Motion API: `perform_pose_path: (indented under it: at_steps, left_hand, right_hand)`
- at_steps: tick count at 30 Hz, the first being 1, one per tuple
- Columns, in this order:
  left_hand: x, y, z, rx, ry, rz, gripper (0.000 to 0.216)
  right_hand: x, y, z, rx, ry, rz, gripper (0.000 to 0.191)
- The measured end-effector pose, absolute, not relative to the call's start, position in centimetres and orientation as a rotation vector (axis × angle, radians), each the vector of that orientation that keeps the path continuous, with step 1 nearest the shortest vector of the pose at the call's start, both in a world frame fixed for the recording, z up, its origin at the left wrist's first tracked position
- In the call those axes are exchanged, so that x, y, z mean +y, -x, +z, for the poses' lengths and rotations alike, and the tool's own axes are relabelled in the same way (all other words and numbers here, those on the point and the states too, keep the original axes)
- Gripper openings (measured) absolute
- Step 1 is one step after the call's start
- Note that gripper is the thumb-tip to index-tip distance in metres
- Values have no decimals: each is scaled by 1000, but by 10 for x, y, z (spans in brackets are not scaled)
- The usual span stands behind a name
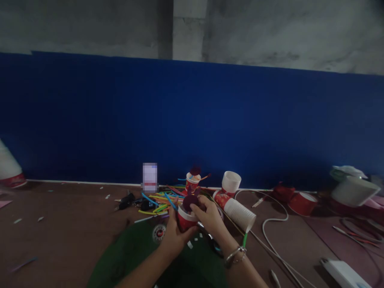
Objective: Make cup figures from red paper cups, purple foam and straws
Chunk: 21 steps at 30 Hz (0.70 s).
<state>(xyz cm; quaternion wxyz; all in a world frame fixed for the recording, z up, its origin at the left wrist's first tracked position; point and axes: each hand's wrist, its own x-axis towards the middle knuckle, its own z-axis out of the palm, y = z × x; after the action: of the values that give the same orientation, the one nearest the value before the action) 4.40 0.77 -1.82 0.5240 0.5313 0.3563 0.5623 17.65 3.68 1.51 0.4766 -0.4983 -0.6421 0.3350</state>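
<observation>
My left hand [174,235] holds a red-and-white cup [186,221] at six o'clock in view; my right hand [211,215] pinches a dark round piece [189,203] at its rim. Coloured strips [162,207] lie at the cup's ten o'clock, stacked cups [238,213] at three.

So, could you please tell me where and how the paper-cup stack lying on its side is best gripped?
I'd grip the cup stack around its ribbed white rims, coming from above and the right: it lies slantwise, open end toward the lower right, with the right hand close on its left and another cup behind its far end.
</observation>
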Motion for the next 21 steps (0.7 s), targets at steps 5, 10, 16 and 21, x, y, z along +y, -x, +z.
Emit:
perform_pose_path:
  at_steps: [5,10,16,21]
  left_hand:
    - [10,-44,-27,818,-1379,1327,78]
    - [10,-44,-33,832,-1469,1333,70]
    - [11,-45,-27,1019,-1377,1424,79]
    - [22,-40,-30,1189,-1246,1565,76]
  right_hand:
    - [35,-173,15,-1550,1282,823,13]
    - [32,-172,16,-1643,1360,670,11]
    - [36,-173,16,-1413,1183,1033,27]
    - [40,-187,21,-1116,1003,1407,53]
